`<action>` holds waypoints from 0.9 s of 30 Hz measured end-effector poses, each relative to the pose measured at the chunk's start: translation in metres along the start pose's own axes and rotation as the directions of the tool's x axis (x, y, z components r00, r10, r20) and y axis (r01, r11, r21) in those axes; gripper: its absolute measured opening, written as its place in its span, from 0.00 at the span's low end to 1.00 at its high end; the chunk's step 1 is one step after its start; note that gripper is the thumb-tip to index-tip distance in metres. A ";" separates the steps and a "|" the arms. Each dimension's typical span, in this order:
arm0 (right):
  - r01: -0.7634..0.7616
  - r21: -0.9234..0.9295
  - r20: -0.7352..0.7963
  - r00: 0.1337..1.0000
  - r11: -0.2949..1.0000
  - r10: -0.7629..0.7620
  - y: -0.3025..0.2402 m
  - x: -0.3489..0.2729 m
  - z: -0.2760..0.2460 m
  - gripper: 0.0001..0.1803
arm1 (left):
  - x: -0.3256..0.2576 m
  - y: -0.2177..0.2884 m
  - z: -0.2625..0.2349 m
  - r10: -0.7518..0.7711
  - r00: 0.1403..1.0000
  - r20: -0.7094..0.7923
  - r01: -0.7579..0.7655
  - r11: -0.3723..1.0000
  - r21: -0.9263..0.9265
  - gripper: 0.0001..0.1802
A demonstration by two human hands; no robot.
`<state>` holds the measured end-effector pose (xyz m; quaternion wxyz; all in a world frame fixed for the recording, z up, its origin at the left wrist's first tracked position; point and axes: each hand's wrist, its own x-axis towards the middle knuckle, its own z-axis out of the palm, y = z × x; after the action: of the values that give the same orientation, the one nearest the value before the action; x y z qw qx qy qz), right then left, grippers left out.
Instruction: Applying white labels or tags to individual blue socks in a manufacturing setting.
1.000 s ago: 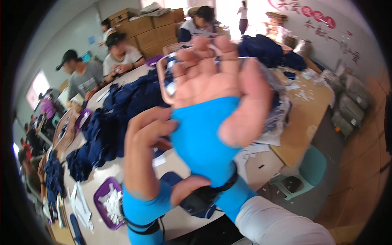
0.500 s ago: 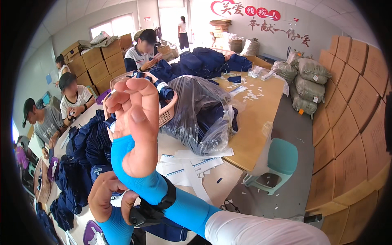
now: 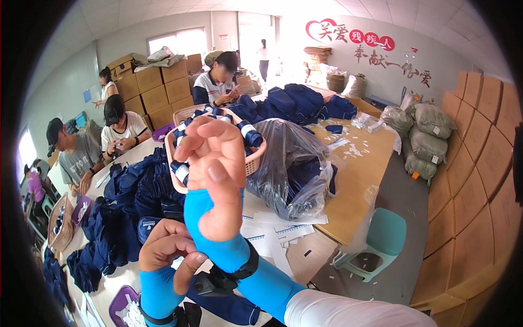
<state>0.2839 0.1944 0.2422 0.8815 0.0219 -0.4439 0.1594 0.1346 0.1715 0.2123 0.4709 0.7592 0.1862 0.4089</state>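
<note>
My right hand [image 3: 220,158] is raised in the middle of the view, palm showing, fingers loosely bent and apart with nothing between them. Its forearm wears a blue sleeve [image 3: 267,289], and a black strap with a small black device [image 3: 215,283] circles it below the wrist. Below and left, my left hand [image 3: 169,245] has bent fingers and its thumb drawn toward them, close beside the right sleeve and the device. What those fingertips pinch, if anything, is hidden. Behind my right hand, a pink basket [image 3: 256,158] holds rolled dark-blue pieces with white bands.
Dark-blue garments [image 3: 144,188] pile along the table's left. A clear plastic bag [image 3: 289,174] of navy cloth and printed papers [image 3: 289,231] lie rightward. A purple tray [image 3: 117,310] holds white scraps. A green chair [image 3: 384,234] stands before stacked cartons [image 3: 468,218]. Several people sit across.
My view has turned, so the scene sits farther right and lower. My left thumb has come off the black device, toward the sleeve. My right hand remains raised, fingers bent.
</note>
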 end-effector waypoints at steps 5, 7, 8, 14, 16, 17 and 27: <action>-0.017 0.057 -0.015 1.000 0.998 0.018 0.000 0.006 -0.011 0.28 | -0.006 0.002 0.007 -0.031 0.998 0.057 0.037 0.993 -0.112 0.08; -0.063 0.178 0.038 0.998 0.982 0.057 0.003 0.006 -0.018 0.26 | -0.011 0.002 0.011 -0.097 0.993 0.063 0.108 0.973 -0.203 0.11; -0.090 0.247 0.054 0.995 0.965 0.079 0.005 0.005 -0.021 0.26 | -0.014 0.001 0.011 -0.099 0.994 0.052 0.108 0.973 -0.202 0.11; -0.271 0.401 0.250 0.951 0.875 0.180 0.004 0.012 -0.028 0.28 | -0.010 -0.007 0.014 -0.006 0.980 0.200 0.013 0.999 -0.032 0.09; -0.276 0.387 0.288 0.943 0.880 0.169 0.008 0.015 -0.027 0.29 | -0.009 -0.005 0.017 -0.030 0.988 0.153 0.030 1.000 -0.001 0.10; -0.314 0.413 0.309 0.931 0.855 0.193 0.010 0.014 -0.025 0.30 | -0.008 -0.008 0.018 0.019 0.988 0.155 -0.019 1.000 0.000 0.11; -0.747 0.455 0.615 0.657 0.484 0.436 0.064 0.005 -0.038 0.40 | -0.006 0.010 0.014 0.068 0.983 0.169 -0.131 0.908 0.398 0.23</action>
<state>0.2969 0.2634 0.2169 0.5761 0.2155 -0.5089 0.6023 0.1416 0.1550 0.2152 0.2936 0.8780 0.1919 0.3256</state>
